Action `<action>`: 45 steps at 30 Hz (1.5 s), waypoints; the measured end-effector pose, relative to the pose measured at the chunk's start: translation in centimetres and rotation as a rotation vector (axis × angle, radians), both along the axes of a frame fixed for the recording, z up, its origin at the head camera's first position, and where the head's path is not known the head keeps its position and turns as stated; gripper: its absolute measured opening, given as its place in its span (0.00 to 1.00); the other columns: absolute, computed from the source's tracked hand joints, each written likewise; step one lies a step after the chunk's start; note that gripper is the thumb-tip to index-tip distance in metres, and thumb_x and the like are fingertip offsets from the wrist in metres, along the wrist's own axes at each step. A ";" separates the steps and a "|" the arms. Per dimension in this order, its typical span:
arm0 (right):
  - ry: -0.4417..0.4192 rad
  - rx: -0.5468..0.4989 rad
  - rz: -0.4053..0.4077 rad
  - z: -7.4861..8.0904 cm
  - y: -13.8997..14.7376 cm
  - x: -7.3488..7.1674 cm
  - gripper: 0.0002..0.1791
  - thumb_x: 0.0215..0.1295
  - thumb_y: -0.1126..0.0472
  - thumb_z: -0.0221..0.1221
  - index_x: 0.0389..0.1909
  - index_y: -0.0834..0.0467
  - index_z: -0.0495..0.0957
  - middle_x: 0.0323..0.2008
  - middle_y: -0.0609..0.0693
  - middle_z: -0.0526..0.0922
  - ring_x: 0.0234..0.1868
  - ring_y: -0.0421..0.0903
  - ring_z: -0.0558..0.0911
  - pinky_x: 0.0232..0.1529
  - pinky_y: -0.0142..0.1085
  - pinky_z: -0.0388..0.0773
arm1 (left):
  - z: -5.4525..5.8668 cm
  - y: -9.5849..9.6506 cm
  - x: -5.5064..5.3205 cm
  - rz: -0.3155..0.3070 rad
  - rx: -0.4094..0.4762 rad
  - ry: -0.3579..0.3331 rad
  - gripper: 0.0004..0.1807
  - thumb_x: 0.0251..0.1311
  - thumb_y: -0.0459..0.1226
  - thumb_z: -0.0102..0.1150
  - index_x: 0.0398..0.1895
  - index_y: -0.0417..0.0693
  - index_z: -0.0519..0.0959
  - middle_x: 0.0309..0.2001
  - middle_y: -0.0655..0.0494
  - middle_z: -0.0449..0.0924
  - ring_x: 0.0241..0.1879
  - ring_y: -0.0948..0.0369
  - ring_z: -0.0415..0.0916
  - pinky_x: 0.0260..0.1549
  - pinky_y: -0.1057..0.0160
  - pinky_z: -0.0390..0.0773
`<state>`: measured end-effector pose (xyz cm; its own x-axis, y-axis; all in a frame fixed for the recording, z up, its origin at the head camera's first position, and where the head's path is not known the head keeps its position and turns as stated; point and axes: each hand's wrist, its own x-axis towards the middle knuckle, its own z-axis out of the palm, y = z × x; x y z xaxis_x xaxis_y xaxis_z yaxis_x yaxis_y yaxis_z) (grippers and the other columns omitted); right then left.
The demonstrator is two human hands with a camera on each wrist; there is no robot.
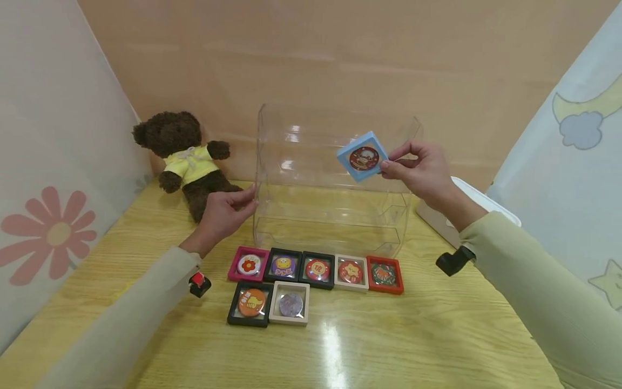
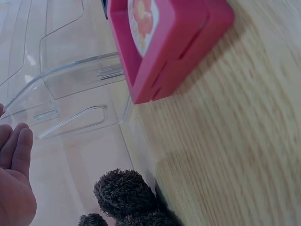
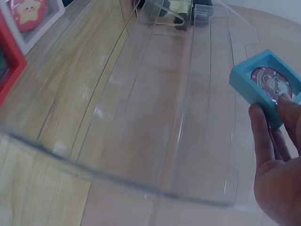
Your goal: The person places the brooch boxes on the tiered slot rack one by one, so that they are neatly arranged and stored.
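Near the back edge of the desk (image 1: 413, 343), apparently loading a clear display rack (image 1: 325, 232).
Touching its left side with the left hand (image 1: 221, 215), cannot tell whether pinching; with the right hand (image 1: 425, 172), pinching a blue badge frame (image 1: 363, 156) before its upper right corner. Next, probably lower onto a tier. Absent from the left-wrist view, plain in both others.
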<state>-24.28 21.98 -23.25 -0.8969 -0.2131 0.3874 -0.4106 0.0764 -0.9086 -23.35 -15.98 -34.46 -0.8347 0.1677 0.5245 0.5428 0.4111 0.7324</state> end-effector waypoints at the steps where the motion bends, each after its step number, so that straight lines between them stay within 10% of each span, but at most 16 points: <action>1: 0.006 0.017 -0.013 0.1 -0.7 -0.3 0.05 0.57 0.75 0.62 0.32 0.70 0.75 0.34 0.59 0.80 0.33 0.46 0.85 0.34 0.35 0.81 | 0.0 0.0 0.0 0.001 0.001 0.007 0.17 0.59 0.30 0.62 0.52 0.37 0.78 0.48 0.45 0.79 0.40 0.55 0.82 0.35 0.71 0.78; 14: -0.023 0.363 -0.102 2.1 -7.6 -2.9 0.11 0.59 0.68 0.64 0.34 0.67 0.71 0.46 0.59 0.75 0.45 0.50 0.83 0.37 0.36 0.81 | 2.6 0.8 2.3 0.023 -0.017 -0.007 0.15 0.58 0.23 0.59 0.49 0.25 0.77 0.46 0.36 0.77 0.39 0.45 0.81 0.33 0.76 0.76; 21: 0.047 0.517 -0.092 2.3 -9.7 -3.8 0.10 0.58 0.68 0.65 0.30 0.67 0.72 0.41 0.57 0.75 0.40 0.51 0.84 0.36 0.36 0.81 | 0.3 -0.3 0.3 0.015 -0.003 -0.012 0.16 0.58 0.28 0.62 0.50 0.33 0.79 0.47 0.42 0.79 0.38 0.52 0.82 0.32 0.77 0.76; 45: 0.103 0.662 -0.009 2.1 -11.7 -4.2 0.05 0.61 0.69 0.63 0.32 0.68 0.77 0.33 0.57 0.80 0.35 0.54 0.83 0.34 0.36 0.80 | 0.4 0.4 0.3 -0.020 0.009 -0.029 0.15 0.60 0.31 0.62 0.50 0.36 0.79 0.46 0.44 0.80 0.39 0.54 0.82 0.34 0.70 0.79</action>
